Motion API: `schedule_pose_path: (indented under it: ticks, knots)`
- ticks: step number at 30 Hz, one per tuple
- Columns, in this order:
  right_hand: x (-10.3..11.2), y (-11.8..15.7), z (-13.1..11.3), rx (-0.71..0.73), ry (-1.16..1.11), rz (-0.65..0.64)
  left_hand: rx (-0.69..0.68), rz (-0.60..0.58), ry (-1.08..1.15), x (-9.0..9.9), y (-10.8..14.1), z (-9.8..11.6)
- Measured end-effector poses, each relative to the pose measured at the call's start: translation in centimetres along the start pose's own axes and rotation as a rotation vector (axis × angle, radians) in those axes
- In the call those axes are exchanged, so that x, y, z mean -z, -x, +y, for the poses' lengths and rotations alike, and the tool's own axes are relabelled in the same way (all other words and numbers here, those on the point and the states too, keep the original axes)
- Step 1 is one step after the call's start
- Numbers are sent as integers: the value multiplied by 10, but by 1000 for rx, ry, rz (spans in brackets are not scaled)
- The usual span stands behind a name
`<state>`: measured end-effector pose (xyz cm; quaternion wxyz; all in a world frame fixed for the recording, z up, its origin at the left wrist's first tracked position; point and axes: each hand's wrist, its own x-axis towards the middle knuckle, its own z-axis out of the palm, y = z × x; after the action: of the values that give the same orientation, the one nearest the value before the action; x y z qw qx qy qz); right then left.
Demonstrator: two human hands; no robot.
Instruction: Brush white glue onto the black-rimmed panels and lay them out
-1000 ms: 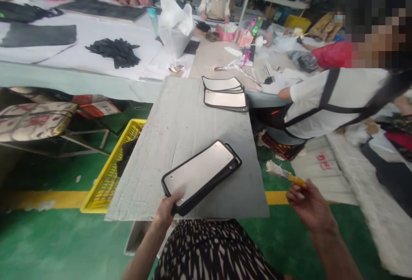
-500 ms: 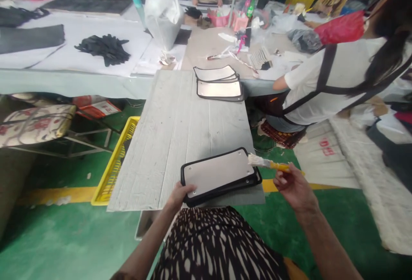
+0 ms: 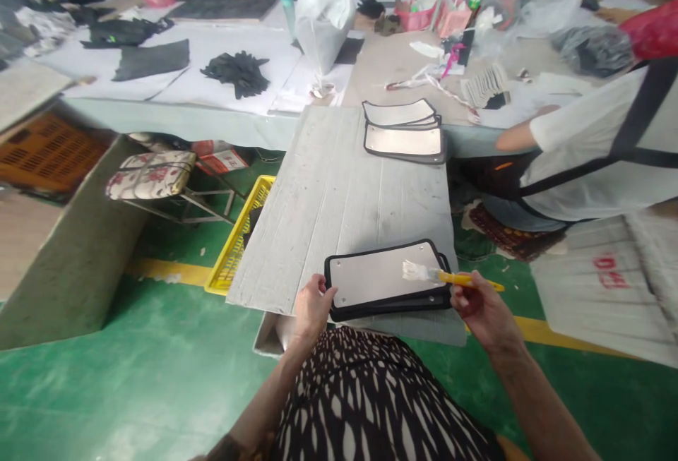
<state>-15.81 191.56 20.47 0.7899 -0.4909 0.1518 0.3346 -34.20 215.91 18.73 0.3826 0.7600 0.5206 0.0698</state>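
Head view: brush (image 3: 450, 278) in right hand (image 3: 479, 306), fingers pinching yellow handle, bristles over top panel (image 3: 384, 274) of near stack. Left hand (image 3: 313, 309) at panel's left end, thumb and finger close together; cannot tell if pinching. Stack near edge of gray board (image 3: 339, 200). More panels (image 3: 403, 140) at far end, by desk (image 3: 296, 90). Yellow basket (image 3: 238, 242) left of board.

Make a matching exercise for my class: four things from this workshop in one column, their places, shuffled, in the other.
Column one
1. Paintbrush
2. Yellow plastic basket
3. White plastic bag
4. Left hand

Column two
A. On the far table
B. At the left end of the near panel stack
C. In the right hand
D. Low down, left of the grey board

Right pairs: 1-C, 2-D, 3-A, 4-B
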Motion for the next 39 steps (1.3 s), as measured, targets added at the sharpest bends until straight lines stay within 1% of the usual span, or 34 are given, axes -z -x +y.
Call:
schedule_pose_path:
  ticks: [4, 7, 14, 17, 20, 24, 28, 31, 34, 36, 37, 39]
  knots:
    - [-5, -1, 2, -8, -2, -1, 59, -20, -60, -3, -13, 6]
    - [-7, 0, 4, -1, -6, 7, 89, -37, -82, -3, -17, 7]
    - [-11, 2, 13, 16, 4, 18, 70, -90, -98, -5, -19, 12]
    - [-14, 3, 17, 65, 91, 32, 64, -146, -75, -3, -18, 15]
    - [-19, 3, 23, 117, 268, 16, 54, -223, -22, 5, -16, 11]
    - [-32, 0, 32, 132, 459, -87, 105, -295, 53, 13, -16, -5]
    - [-53, -9, 44, 156, 561, -171, 185, -348, 134, 10, -21, -21]
    - [-71, -15, 53, 173, 625, -205, 194, -371, 200, 6, -21, -28]
    - [-85, -18, 62, 170, 664, -240, 179, -387, 261, 7, -19, -31]
    - [-91, -19, 65, 166, 674, -263, 159, -408, 296, 11, -18, -29]
    - [-93, -19, 64, 169, 674, -270, 153, -437, 319, 14, -18, -27]
    - [-94, -19, 60, 175, 657, -268, 186, -541, 429, 19, -20, -21]
